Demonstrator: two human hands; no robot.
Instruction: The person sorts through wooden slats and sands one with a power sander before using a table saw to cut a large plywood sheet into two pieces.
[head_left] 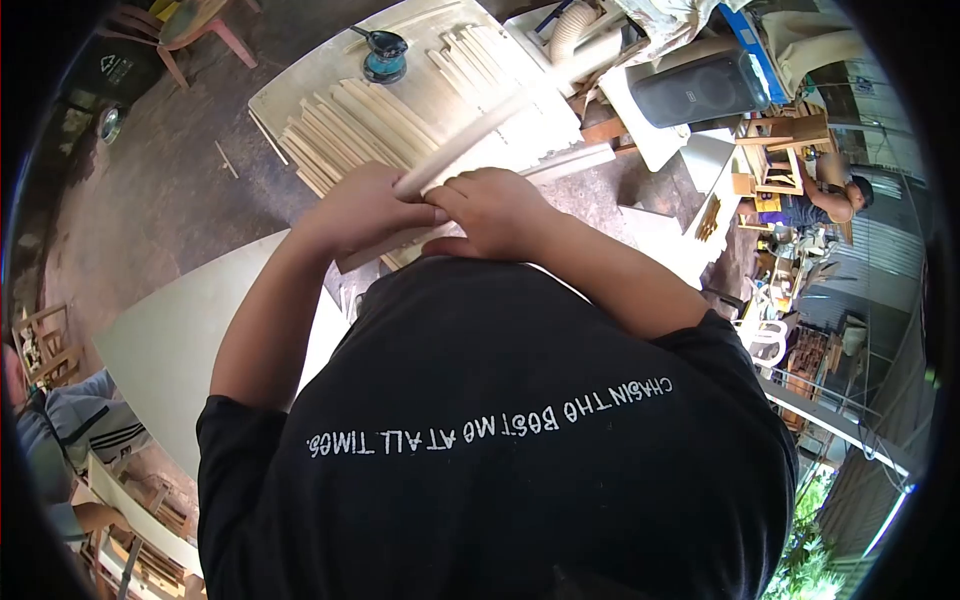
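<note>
Head view shows us both hands meeting over the near edge of the workbench (300, 85). Our left hand (362, 208) is clenched around the near end of a long pale wooden stick (480, 135), and our right hand (497, 208) grips the same stick just beside it, the two hands touching. The stick slants up and away to the right across the bench. Beneath it lie rows of wooden slats (350, 125). A teal sander (385, 55) sits at the bench's far side, and a black speaker (700, 88) stands off to the right.
</note>
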